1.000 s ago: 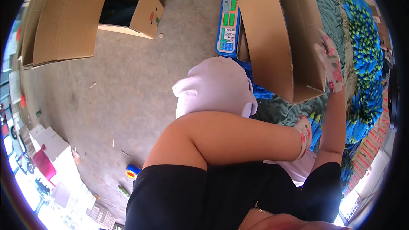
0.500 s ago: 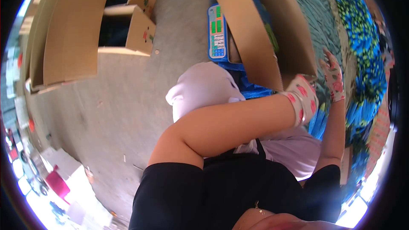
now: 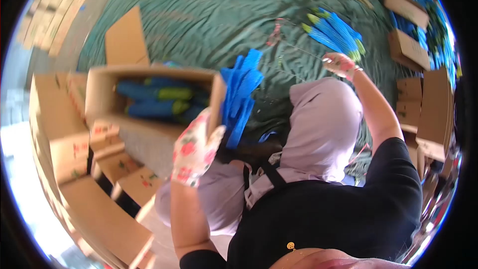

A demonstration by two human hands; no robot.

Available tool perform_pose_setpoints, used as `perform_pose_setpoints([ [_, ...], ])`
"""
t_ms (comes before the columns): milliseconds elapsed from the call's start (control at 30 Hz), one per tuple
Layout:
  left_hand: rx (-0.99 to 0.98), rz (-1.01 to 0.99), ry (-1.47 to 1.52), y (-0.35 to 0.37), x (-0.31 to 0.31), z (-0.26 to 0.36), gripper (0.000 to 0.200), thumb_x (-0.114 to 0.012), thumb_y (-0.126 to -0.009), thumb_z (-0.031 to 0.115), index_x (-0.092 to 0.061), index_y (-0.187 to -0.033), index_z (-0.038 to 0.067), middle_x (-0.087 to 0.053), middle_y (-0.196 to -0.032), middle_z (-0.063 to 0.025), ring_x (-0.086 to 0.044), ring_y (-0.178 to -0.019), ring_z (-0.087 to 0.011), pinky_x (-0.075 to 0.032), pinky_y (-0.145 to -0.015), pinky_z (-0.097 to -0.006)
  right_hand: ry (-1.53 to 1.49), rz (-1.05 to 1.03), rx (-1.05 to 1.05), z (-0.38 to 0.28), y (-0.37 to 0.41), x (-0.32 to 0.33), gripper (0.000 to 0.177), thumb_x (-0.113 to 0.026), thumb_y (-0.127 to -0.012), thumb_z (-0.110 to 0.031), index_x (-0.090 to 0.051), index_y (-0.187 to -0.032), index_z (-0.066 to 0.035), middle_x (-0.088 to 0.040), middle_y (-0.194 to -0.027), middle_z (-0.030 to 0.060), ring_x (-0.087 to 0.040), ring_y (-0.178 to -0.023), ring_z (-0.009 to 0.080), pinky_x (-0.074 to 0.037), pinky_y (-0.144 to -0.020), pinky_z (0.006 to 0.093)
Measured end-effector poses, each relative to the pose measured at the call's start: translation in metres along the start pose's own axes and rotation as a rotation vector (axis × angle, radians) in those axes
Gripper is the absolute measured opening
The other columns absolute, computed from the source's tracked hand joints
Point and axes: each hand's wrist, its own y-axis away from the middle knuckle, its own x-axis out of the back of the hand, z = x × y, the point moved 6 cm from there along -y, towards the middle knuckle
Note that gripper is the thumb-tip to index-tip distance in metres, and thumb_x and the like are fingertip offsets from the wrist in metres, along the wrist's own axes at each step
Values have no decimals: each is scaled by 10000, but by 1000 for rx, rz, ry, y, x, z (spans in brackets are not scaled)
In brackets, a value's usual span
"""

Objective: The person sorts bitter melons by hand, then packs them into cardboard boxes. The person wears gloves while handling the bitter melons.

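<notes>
I am clamping my gloved left hand (image 3: 195, 150) on the cardboard box (image 3: 149, 72) wall, best held firmly near the corner. My right hand (image 3: 341, 65) is hovering beside the blue bundle (image 3: 332, 31) on the green cloth (image 3: 199, 15), and I cannot tell its grip.

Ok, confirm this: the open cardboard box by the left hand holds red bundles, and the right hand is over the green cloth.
Not red: in the head view the bundles in the cardboard box are blue and green. The left hand is by that box and the right hand over the green cloth.
</notes>
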Motion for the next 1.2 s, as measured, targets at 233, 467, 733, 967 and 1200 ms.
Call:
perform_pose_setpoints([
  [233, 268, -45, -216, -39, -28, -18, 455, -623, -873, 265, -516, -1219, -10, -641, -1046, -250, -622, -973, -403, -487, -831, -426, 141, 395, -274, 138, -29, -9, 412, -614, -774, -252, -581, -1154, -96, -615, -1094, 140, -617, -983, 320, -489, -863, 389],
  [467, 313, -80, -355, -46, -33, -28, 338, -557, -889, 212, -576, -1151, 0, -637, -976, -251, -612, -899, -422, -483, -785, -477, 439, 475, -680, 227, -80, 37, 609, -732, -706, -338, -483, -1196, -77, -568, -1187, 149, -578, -1099, 322, -489, -910, 422],
  [733, 441, -111, -231, -39, 7, -47, 323, -475, -945, 146, -543, -1234, 20, -567, -1224, -171, -608, -1027, -286, -495, -891, -354, -425, 338, -255, 308, -99, 20, 501, -668, -816, -389, -583, -1149, -25, -625, -969, 62, -573, -859, 203, -449, -750, 357],
  [967, 279, -94, -730, -72, 70, -148, 315, -551, -852, 202, -622, -1129, 68, -632, -1138, -136, -598, -1063, -322, -490, -900, -387, -1055, 239, -355, 192, -11, 8, 559, -699, -787, -402, -579, -1171, -14, -631, -959, 51, -597, -811, 163, -476, -727, 304],
  [1200, -246, -374, -1039, -129, -28, -159, 214, -598, -750, 152, -705, -933, 131, -664, -949, -66, -644, -945, -238, -511, -749, -348, -1069, 278, -129, 44, 23, 90, 589, -646, -823, -441, -532, -1223, -25, -630, -996, 61, -613, -824, 160, -492, -714, 285],
])
